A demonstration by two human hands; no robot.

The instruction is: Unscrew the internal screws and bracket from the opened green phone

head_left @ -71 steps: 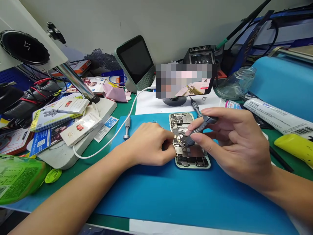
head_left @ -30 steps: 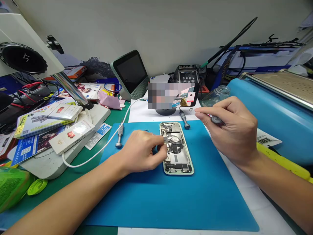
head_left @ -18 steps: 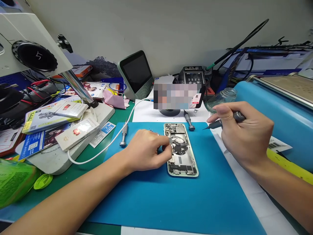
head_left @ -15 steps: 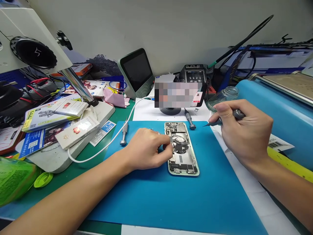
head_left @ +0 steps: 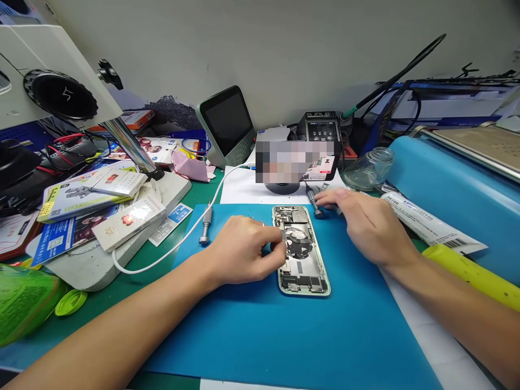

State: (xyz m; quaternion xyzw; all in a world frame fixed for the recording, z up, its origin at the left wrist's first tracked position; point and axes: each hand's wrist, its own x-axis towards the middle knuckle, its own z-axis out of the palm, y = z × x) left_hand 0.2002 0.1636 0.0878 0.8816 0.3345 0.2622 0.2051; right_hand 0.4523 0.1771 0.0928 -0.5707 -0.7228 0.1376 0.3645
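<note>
Two bare hands work around an opened phone (head_left: pixel 301 259), which lies flat, inner side up, on the blue mat (head_left: pixel 252 330) covering part of the counter (head_left: pixel 201 192). The left hand (head_left: pixel 246 249) rests at the phone's left edge, thumb and forefinger bent close together; whether they clamp the edge or a small part cannot be told. The right hand (head_left: pixel 369 225) is over the mat's far right part, fingers stretched toward the right driver (head_left: pixel 314 200), just beyond the phone's far right corner; whether it grips anything is hidden. For good control, hold the left hand low and steady so that the phone should not slide. Handle drivers by the barrel, tip away from the phone. Mind the cable (head_left: pixel 134 272) passing by the left driver (head_left: pixel 205 226).
</note>
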